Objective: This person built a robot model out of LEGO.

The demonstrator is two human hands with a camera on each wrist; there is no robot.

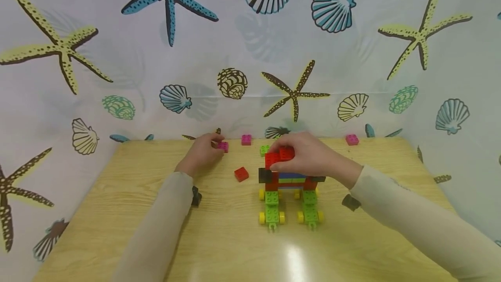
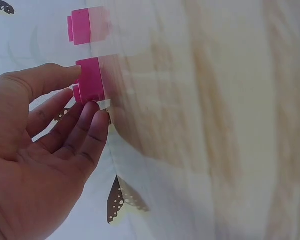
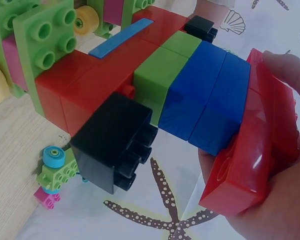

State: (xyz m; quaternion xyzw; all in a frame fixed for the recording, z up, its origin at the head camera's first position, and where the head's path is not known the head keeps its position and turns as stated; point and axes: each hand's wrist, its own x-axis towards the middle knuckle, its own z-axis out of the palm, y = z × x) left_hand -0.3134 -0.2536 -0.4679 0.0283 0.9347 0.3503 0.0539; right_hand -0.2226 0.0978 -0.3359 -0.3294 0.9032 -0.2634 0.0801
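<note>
At the table's far edge my left hand point(image 1: 201, 153) has its thumb and fingertips at opposite sides of a pink toy brick point(image 2: 91, 79), pinching it. My right hand point(image 1: 307, 156) grips the red bricks point(image 3: 245, 160) on top of a built brick figure. Below those red bricks the figure has blue bricks point(image 3: 195, 90), a green layer and a red base. Black bricks point(image 3: 107, 145) stick out at its sides. Its lower part has two light-green legs point(image 1: 272, 214) with yellow wheels point(image 1: 262, 218). The right palm hides part of the figure's top in the head view.
A second pink brick point(image 1: 246, 139) lies by the patterned cloth, right of the left hand. One loose red brick point(image 1: 241, 174) sits left of the figure. Farther right is another pink brick point(image 1: 352, 139). Behind the figure stands a small green piece with blue wheels point(image 3: 54, 156).
</note>
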